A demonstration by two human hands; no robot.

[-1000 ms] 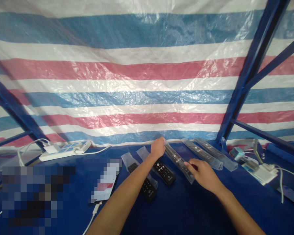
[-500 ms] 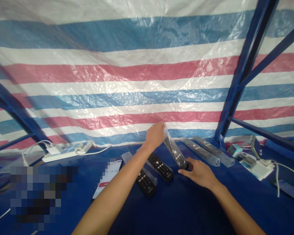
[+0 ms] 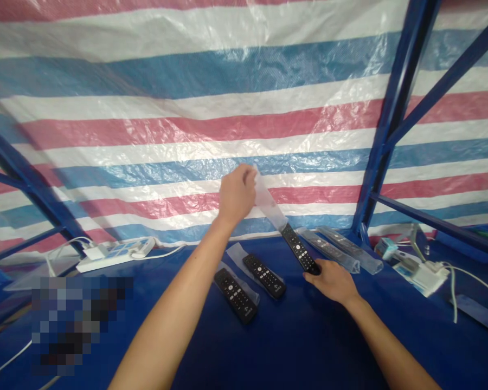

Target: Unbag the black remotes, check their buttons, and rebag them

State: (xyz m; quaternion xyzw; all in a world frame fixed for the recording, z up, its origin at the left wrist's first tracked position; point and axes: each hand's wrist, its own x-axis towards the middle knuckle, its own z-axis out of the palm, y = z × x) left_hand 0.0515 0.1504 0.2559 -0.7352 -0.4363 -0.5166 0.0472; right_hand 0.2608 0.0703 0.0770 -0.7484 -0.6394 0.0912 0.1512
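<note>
My left hand (image 3: 238, 196) is closed on the upper end of a clear plastic sleeve (image 3: 268, 199), raised in front of the striped sheet. Its lower end meets the top of a black remote control (image 3: 299, 248), most of which is bare. The remote's lower end is gripped by my right hand (image 3: 335, 280), fingers wrapped round it. To the left, two more black remotes, one nearer (image 3: 236, 298) and one farther (image 3: 265, 275), lie on the blue table, each on a plastic sleeve. Behind my right hand rest two remotes in clear sleeves (image 3: 329, 249) (image 3: 350, 249).
A white power strip (image 3: 116, 253) with plugs and cables lies at the back left. More white plugs and a cable (image 3: 427, 276) are at the right. Blue metal posts (image 3: 384, 146) frame a striped plastic sheet (image 3: 187, 119). A pixelated patch covers the lower left.
My left hand has moved up and left with the sleeve, which has slid off most of the remote. My right hand still holds the remote's lower end. My left forearm now covers the phone.
</note>
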